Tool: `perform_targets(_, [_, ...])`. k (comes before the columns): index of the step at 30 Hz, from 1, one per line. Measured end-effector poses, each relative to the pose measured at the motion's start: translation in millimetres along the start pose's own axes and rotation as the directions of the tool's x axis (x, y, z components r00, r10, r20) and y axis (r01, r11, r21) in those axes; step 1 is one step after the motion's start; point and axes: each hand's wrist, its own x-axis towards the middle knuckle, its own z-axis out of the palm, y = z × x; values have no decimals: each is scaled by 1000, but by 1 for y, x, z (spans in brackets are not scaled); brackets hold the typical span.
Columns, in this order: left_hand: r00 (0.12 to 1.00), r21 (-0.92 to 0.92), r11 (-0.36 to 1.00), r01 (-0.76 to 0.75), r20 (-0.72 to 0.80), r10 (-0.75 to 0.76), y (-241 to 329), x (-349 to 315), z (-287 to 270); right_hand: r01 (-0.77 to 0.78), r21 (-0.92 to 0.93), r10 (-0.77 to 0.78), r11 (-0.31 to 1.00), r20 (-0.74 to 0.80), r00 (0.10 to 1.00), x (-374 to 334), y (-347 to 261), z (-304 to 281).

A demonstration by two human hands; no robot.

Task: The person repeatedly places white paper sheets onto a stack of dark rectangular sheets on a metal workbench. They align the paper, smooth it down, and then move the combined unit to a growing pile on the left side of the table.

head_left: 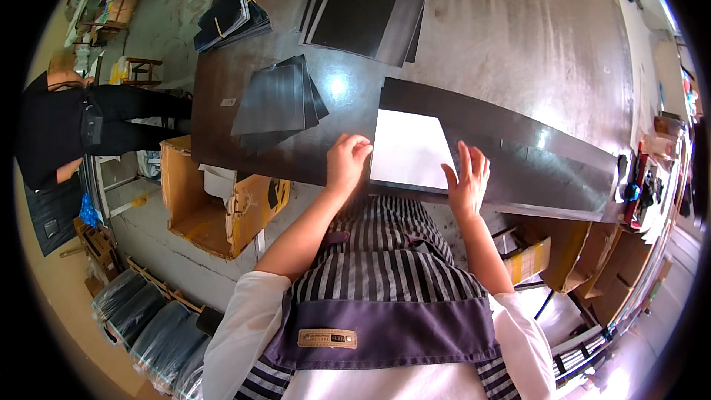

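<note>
A white sheet [411, 150] lies on the left end of a long black sheet [518, 148] at the table's near edge. My left hand [346, 167] is at the white sheet's left edge, its fingertips pressed together; whether they pinch an edge is hidden. At the white sheet's right edge, my right hand [468, 178] is open, fingers spread and thumb toward the paper. To the left of my left hand lies a fanned stack of dark sheets [274, 100].
Large black sheets [366, 7] lie farther back on the dark table [518, 22]. A banded bundle of dark pieces [231, 18] rests at the far left. Below the table's left edge stands an open cardboard box [200, 211]. Another person [81, 122] stands at the left.
</note>
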Motion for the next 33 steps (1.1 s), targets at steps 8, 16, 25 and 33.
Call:
perform_targets(8, [952, 112, 975, 192, 221, -212, -18, -66, -16, 11, 147, -26, 989, 98, 995, -44, 9, -7])
perform_targets(16, [750, -312, 684, 660, 328, -575, 23, -65, -17, -16, 206, -5, 978, 104, 995, -38, 12, -7])
perform_targets(25, [872, -499, 738, 455, 418, -255, 24, -72, -21, -113, 238, 85, 965, 122, 989, -31, 12, -16])
perform_targets(33, [944, -515, 822, 242, 320, -78, 39, -42, -3, -567, 595, 388, 570, 413, 824, -14, 15, -11])
